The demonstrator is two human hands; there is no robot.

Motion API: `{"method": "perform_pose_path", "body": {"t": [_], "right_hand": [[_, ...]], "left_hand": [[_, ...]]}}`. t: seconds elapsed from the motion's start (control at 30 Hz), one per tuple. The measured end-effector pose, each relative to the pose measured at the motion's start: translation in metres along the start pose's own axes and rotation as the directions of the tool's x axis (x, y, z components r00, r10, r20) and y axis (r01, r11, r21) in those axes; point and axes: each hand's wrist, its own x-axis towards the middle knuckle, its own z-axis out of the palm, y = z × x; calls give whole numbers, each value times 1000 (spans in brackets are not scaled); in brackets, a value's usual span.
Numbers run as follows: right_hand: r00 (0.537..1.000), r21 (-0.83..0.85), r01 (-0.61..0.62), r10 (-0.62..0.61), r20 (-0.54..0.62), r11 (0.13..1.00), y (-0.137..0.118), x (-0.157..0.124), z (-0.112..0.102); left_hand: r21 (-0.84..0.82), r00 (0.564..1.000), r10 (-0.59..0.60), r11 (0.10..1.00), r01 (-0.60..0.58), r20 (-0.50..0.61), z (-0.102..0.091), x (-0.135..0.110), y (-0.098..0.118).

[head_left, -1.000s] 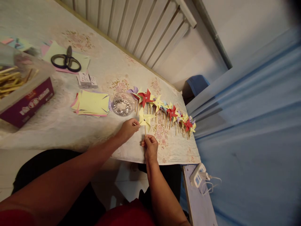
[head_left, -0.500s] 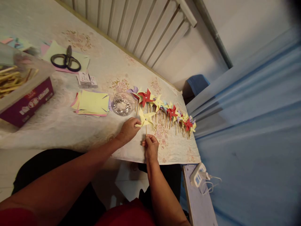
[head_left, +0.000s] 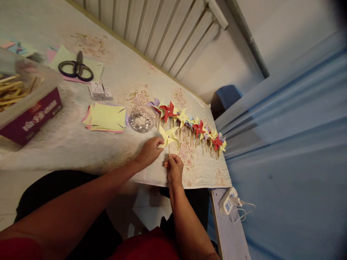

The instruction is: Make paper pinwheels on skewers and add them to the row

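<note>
A yellow paper pinwheel [head_left: 169, 136] on a thin wooden stick stands upright over the table's near edge. My right hand [head_left: 174, 169] pinches the bottom of its stick. My left hand [head_left: 149, 151] has its fingertips closed on a left blade of the same pinwheel. Just behind it lies a row of several finished pinwheels [head_left: 195, 130] in red, yellow and purple, running to the right along the flowered tablecloth [head_left: 81, 151].
A clear round dish of small metal pins [head_left: 141, 121] sits left of the row. Farther left are a stack of cut paper squares [head_left: 106, 118], small white boxes [head_left: 99, 91], black scissors [head_left: 76, 69] on paper and a purple box of sticks [head_left: 24, 104]. A power strip [head_left: 229, 201] lies lower right.
The pinwheel's blades have turned slightly under my left fingers, and both hands have shifted a little right with it. Everything else stays put.
</note>
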Motion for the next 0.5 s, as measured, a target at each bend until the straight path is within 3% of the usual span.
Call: {"method": "perform_pose_path", "body": {"t": [0.13, 0.23, 0.3, 0.37, 0.43, 0.5], "right_hand": [[1000, 10, -1, 1, -3, 1000, 0, 0, 0], [1000, 11, 5, -5, -4, 1000, -1, 0, 1], [1000, 19, 6, -6, -7, 1000, -1, 0, 1], [1000, 29, 10, -10, -6, 1000, 0, 0, 1], [1000, 31, 15, -15, 0, 999, 0, 0, 0], [1000, 26, 17, -17, 5, 1000, 0, 0, 0]], "left_hand": [[-55, 997, -72, 996, 71, -33, 1, -2, 3], [-208, 981, -186, 963, 171, -52, 0, -3, 9], [-372, 956, -294, 885, 281, 22, -3, -4, 13], [-500, 911, -375, 763, 410, 175, -7, -6, 16], [-559, 863, -412, 658, 505, 294, -11, -7, 17], [-581, 832, -448, 599, 551, 328, -13, -7, 16]]}}
